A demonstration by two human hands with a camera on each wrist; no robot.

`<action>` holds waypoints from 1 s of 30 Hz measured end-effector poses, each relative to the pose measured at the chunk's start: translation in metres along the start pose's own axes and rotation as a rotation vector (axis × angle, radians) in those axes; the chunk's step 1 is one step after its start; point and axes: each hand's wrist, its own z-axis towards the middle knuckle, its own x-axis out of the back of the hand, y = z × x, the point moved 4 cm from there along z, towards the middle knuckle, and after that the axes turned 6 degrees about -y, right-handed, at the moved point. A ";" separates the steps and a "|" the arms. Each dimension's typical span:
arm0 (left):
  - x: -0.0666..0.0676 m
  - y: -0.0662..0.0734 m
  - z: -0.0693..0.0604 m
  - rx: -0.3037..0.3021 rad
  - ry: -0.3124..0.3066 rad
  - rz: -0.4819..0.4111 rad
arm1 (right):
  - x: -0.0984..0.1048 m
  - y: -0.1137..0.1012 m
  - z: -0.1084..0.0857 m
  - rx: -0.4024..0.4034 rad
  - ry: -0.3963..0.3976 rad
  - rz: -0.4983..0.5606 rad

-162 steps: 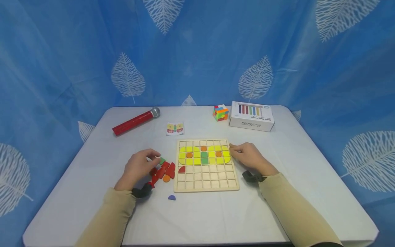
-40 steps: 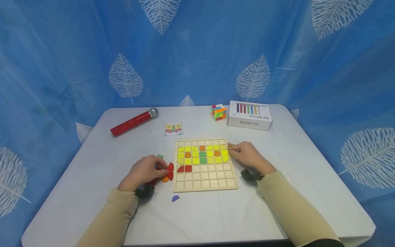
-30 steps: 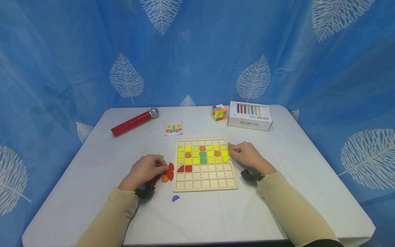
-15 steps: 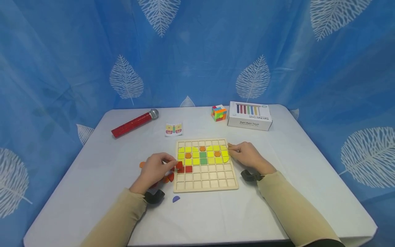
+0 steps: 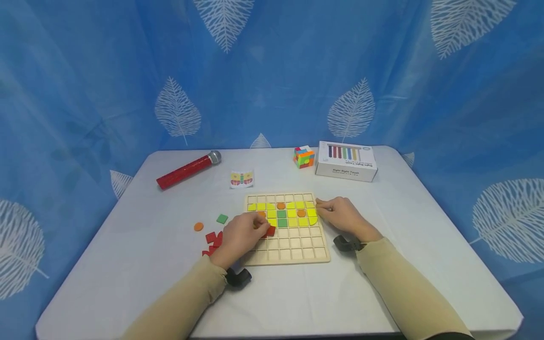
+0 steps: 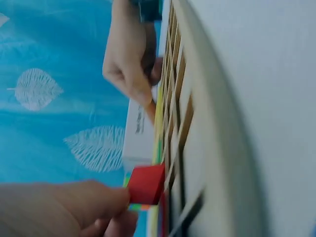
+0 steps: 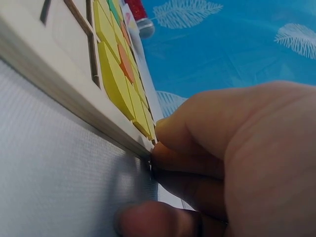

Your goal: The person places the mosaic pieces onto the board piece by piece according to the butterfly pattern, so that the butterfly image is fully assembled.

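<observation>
Between thumb and fingers, my left hand [image 5: 245,233] pinches a red square tile [image 6: 146,184], held tilted just over the wooden grid board [image 5: 293,259]. That hand hides part of the board's left side. Yellow tiles [image 5: 311,212], green squares [image 5: 282,218] and orange discs [image 5: 301,213] fill cells in the upper rows. At the board's right edge my right hand [image 5: 343,216] grips the rim, its thumb on top in the right wrist view. Left of my left hand lie loose red tiles [image 5: 211,237], a green square [image 5: 222,218] and an orange disc [image 5: 198,226].
A pattern card [image 5: 242,179] lies behind the board. Farther back are a red microphone [image 5: 187,171], a colourful puzzle cube [image 5: 303,157] and a white box [image 5: 346,161]. A blue curtain with white leaves hangs behind the white table [image 5: 425,264].
A red square has joined the red quarter piece on the board. My left hand has since picked another red square from the pile and carried it right over the board. My right hand stays put.
</observation>
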 end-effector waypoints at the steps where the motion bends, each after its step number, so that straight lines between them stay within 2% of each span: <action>1: -0.002 0.000 0.001 -0.002 0.002 0.002 | 0.000 0.000 0.000 0.001 -0.002 -0.001; 8: -0.011 -0.003 0.000 -0.008 -0.014 0.027 | -0.001 -0.001 0.000 -0.005 -0.008 0.005; 16: -0.011 -0.002 0.001 -0.043 -0.022 0.085 | 0.000 0.001 0.000 -0.003 0.002 0.002; 19: -0.006 -0.003 0.000 -0.033 -0.008 0.088 | 0.000 0.001 -0.001 -0.004 -0.001 0.003; 23: 0.014 -0.015 -0.001 0.035 0.024 0.094 | -0.001 0.001 0.000 0.002 -0.010 0.010; 28: 0.054 -0.049 0.000 0.202 0.092 0.078 | -0.001 0.001 0.000 0.006 -0.012 0.006; 30: 0.067 -0.063 0.000 0.273 0.105 0.076 | 0.000 0.001 0.000 0.003 -0.012 0.003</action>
